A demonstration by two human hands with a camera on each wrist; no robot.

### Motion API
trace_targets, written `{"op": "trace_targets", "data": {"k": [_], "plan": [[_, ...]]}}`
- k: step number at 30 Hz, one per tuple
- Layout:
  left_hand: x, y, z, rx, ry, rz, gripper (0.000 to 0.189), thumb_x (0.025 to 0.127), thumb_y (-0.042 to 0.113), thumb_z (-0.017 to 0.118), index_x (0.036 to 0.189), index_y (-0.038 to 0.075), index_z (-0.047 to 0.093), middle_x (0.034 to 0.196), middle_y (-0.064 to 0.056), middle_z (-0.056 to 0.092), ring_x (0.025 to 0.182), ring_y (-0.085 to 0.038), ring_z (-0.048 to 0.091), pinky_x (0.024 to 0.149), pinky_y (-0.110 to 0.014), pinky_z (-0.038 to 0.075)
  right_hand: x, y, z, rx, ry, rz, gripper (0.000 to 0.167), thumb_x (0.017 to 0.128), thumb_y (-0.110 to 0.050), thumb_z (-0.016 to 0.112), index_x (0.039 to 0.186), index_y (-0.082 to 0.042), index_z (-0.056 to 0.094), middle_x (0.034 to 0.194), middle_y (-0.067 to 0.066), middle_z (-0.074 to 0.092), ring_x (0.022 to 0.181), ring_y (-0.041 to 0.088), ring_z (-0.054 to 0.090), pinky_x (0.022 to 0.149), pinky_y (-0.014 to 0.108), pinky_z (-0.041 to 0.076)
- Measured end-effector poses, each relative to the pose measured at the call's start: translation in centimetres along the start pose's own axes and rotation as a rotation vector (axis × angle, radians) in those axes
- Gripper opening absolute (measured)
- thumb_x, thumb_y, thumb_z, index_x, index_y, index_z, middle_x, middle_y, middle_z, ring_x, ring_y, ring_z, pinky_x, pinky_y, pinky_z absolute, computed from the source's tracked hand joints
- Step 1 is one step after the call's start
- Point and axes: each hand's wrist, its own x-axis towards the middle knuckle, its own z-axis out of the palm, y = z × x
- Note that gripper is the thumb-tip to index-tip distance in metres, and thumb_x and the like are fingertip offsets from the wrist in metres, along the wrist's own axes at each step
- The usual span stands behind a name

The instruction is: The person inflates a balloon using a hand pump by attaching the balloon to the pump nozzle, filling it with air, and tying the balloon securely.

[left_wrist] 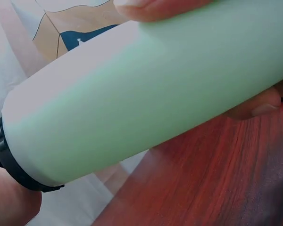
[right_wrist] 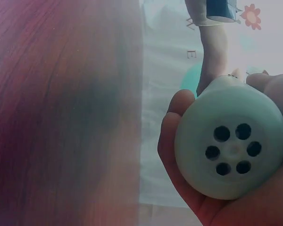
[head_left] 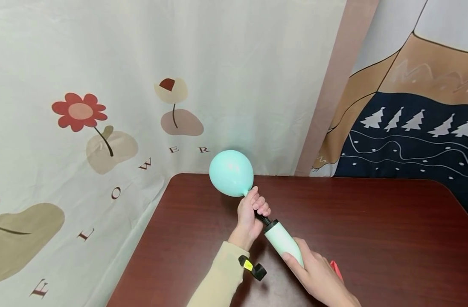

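Observation:
A turquoise balloon (head_left: 231, 172), swollen round, stands above the table's far edge in the head view. My left hand (head_left: 253, 209) grips its neck, fingers curled round the spot where the neck meets the hand pump's black end. The hand pump (head_left: 283, 241) has a pale green barrel that slants down to the right. Around the lower barrel my right hand (head_left: 318, 273) is wrapped, with the thumb along its near side. The left wrist view shows the barrel (left_wrist: 146, 94) close up with its black collar (left_wrist: 14, 160). In the right wrist view the pump's holed end (right_wrist: 232, 141) faces the camera.
A dark red-brown wooden table (head_left: 372, 230) spreads under both hands. A small red thing (head_left: 336, 272) shows partly behind my right hand. Printed curtains (head_left: 257, 85) hang along the back and left. A black wrist camera (head_left: 258, 271) sits on the left sleeve.

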Motion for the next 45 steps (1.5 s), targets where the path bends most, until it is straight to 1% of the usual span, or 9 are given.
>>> {"op": "trace_targets", "data": {"k": [10,14,17,21,24,29,34,38,45], "plan": [[1.1,1.4,1.1,0.006,-0.040,-0.030,0.050,0.108,0.025,0.053,0.061,0.020,0.036,0.052,0.009,0.032,0.041,-0.004,0.037,0.047,-0.018,0.032,-1.2,0.6,-0.7,0.066,0.012,0.058,0.044,0.102,-0.040,0.066,0.140,-0.019,0.058,0.114,-0.008,0.069,0.090,0.004,0.063,0.077,0.033,0.051],[2.1,2.9,0.5,-0.059,-0.016,-0.020,0.051,0.108,0.024,0.052,0.060,0.020,0.036,0.050,0.010,0.034,0.041,-0.004,0.038,0.046,-0.017,0.033,-1.9,1.3,-1.8,0.027,-0.084,0.114,0.047,0.102,-0.046,0.063,0.141,-0.021,0.057,0.118,-0.008,0.067,0.088,0.006,0.061,0.082,0.042,0.047],[2.5,4.2,-0.5,-0.111,0.029,-0.003,0.054,0.110,0.023,0.049,0.058,0.021,0.034,0.049,0.010,0.034,0.041,-0.004,0.037,0.045,-0.017,0.033,-2.6,2.1,-2.6,0.007,-0.142,0.116,0.048,0.101,-0.048,0.064,0.140,-0.021,0.057,0.117,-0.007,0.066,0.086,0.006,0.058,0.080,0.040,0.048],[2.7,5.4,-1.6,-0.152,0.051,0.003,0.056,0.111,0.023,0.046,0.057,0.020,0.032,0.049,0.009,0.035,0.041,-0.005,0.037,0.046,-0.017,0.033,-3.6,3.4,-3.0,-0.018,-0.128,0.009,0.043,0.102,-0.041,0.066,0.137,-0.019,0.058,0.114,-0.005,0.066,0.081,0.001,0.055,0.068,0.029,0.048],[2.6,5.8,-2.1,-0.156,0.049,0.014,0.056,0.110,0.024,0.048,0.057,0.020,0.033,0.048,0.009,0.035,0.041,-0.006,0.037,0.046,-0.017,0.034,-4.0,4.2,-2.7,-0.025,-0.092,-0.083,0.039,0.102,-0.036,0.066,0.135,-0.017,0.058,0.112,-0.004,0.067,0.079,-0.002,0.054,0.065,0.027,0.047],[2.2,5.0,-1.9,-0.129,0.030,0.019,0.056,0.111,0.024,0.047,0.056,0.021,0.033,0.048,0.010,0.036,0.040,-0.005,0.037,0.045,-0.017,0.033,-4.0,4.1,-1.6,-0.024,-0.053,-0.112,0.037,0.102,-0.033,0.067,0.134,-0.016,0.058,0.111,-0.008,0.067,0.081,-0.003,0.054,0.070,0.028,0.049],[1.7,3.6,-1.3,-0.088,0.025,0.018,0.054,0.109,0.025,0.050,0.057,0.021,0.034,0.048,0.011,0.036,0.041,-0.004,0.037,0.046,-0.016,0.032,-3.1,2.4,-1.1,-0.019,-0.086,-0.007,0.041,0.103,-0.038,0.065,0.135,-0.014,0.058,0.106,-0.011,0.066,0.080,-0.002,0.054,0.081,0.037,0.047],[1.1,2.3,-0.7,-0.057,0.014,0.004,0.053,0.108,0.027,0.053,0.059,0.021,0.035,0.050,0.011,0.034,0.041,-0.004,0.037,0.046,-0.017,0.031,-1.9,1.1,-0.7,0.015,-0.114,0.082,0.048,0.103,-0.047,0.062,0.138,-0.016,0.056,0.104,-0.011,0.066,0.078,-0.001,0.055,0.079,0.036,0.047],[0.2,0.5,0.2,-0.019,-0.007,-0.015,0.050,0.107,0.027,0.055,0.061,0.020,0.036,0.052,0.009,0.032,0.042,-0.004,0.037,0.047,-0.018,0.030,-0.3,-0.1,-0.1,0.057,-0.013,0.021,0.043,0.102,-0.043,0.065,0.136,-0.017,0.058,0.100,-0.009,0.067,0.081,0.002,0.060,0.071,0.030,0.051]]}}
